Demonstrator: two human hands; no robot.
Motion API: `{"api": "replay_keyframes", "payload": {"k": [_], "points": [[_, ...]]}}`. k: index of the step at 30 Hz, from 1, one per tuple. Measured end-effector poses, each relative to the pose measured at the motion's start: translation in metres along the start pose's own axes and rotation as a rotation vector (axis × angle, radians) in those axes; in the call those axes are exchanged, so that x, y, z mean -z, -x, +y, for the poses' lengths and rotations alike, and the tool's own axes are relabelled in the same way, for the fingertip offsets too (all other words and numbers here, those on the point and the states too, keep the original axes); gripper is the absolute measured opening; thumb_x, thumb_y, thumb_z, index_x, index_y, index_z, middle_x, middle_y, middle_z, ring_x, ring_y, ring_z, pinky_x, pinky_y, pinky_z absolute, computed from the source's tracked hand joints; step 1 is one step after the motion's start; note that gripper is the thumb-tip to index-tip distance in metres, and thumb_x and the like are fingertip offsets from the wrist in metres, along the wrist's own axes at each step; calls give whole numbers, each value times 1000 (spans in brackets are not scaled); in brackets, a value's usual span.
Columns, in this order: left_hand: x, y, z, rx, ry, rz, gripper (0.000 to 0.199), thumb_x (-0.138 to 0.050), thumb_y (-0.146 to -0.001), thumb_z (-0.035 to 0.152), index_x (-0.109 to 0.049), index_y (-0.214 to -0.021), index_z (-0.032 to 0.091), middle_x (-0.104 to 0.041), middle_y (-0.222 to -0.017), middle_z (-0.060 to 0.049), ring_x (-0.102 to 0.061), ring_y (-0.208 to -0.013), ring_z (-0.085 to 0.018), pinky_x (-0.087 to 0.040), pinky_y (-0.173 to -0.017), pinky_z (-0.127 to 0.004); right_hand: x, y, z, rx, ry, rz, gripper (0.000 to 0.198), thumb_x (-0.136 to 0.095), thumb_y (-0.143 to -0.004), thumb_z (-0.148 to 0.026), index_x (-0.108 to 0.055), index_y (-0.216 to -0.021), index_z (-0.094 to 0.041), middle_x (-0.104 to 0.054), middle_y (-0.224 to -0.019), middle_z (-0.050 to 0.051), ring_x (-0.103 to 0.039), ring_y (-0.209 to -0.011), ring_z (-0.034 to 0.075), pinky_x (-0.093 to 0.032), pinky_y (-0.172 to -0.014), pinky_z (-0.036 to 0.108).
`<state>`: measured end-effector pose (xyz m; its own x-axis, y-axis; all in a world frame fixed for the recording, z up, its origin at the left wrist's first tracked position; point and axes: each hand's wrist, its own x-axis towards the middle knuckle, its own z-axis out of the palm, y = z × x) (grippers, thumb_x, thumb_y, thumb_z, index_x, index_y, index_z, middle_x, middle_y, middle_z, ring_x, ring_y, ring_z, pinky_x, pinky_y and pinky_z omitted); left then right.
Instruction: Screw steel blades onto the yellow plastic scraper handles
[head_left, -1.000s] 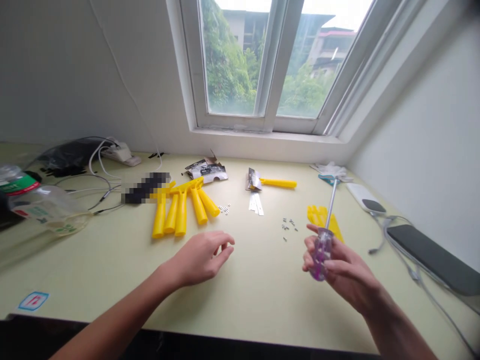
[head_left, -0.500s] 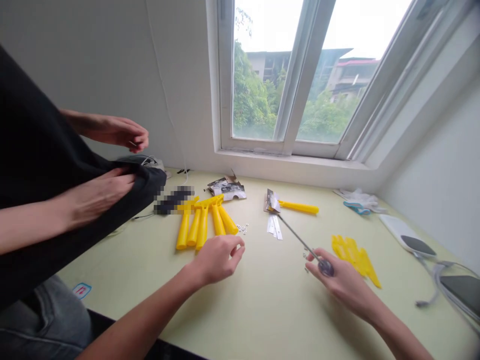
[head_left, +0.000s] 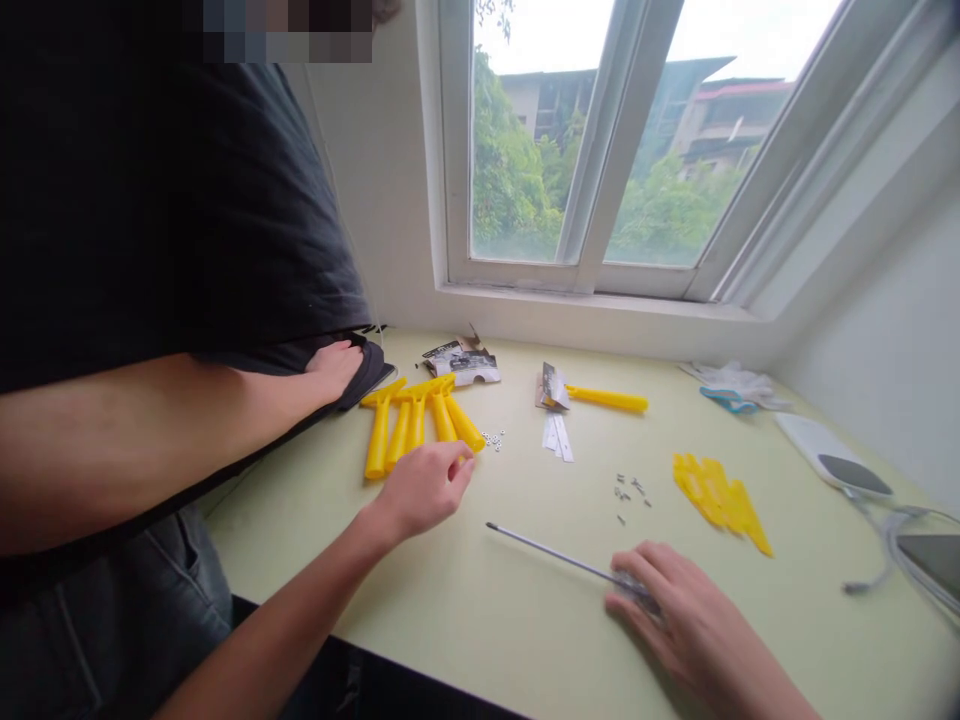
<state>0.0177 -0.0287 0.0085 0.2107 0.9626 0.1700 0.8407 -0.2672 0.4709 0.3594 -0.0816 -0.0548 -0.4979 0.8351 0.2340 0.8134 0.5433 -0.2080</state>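
Pale-green surface [head_left: 487,610]: the right hand [head_left: 679,610], fingers clamped on a translucent-handled metal screwdriver [head_left: 555,552], has swung its tip leftward — leaving small grey screws [head_left: 623,493] untouched; left hand [head_left: 426,488] curled, closure unclear.

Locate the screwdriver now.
In the head view, the screwdriver is right of centre, its handle in the right hand, its tip pointing left, below the small screws.

Bright window [head_left: 626,150], wall [head_left: 877,290] apparently white
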Motion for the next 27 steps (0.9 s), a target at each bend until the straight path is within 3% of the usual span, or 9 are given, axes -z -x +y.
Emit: {"api": "replay_keyframes", "payload": {"k": [9, 17, 27], "points": [[21, 32, -16, 96, 34, 63, 26, -45, -96, 34, -68, -95, 22, -69, -80, -1, -62, -71, -17, -43, -66, -27, 6, -4, 6, 54, 9, -32, 26, -55, -91, -49, -64, -104, -29, -68, -97, 5, -68, -86, 18, -59, -74, 29], [25, 74, -47, 230, 70, 162, 26, -47, -96, 35, -69, -96, 22, -71, -83, -2, -64, -74, -16, -44, -68, -25, -2, -6, 39, 10, -17, 58, 35, -51, -92, -52, -66, -112, -28, -70, -113, 7, -69, -101, 23, -58, -86, 34], [19, 86, -37, 227, 107, 137, 25, -46, -96, 33, -68, -95, 21, -71, -84, -3, -64, -75, -17, -45, -67, -25, -9, 3, 72, -116, -48, 143, 37, -53, -88, -56, -69, -104, -27, -72, -106, 7, -70, -94, 26, -58, -78, 37]]}}
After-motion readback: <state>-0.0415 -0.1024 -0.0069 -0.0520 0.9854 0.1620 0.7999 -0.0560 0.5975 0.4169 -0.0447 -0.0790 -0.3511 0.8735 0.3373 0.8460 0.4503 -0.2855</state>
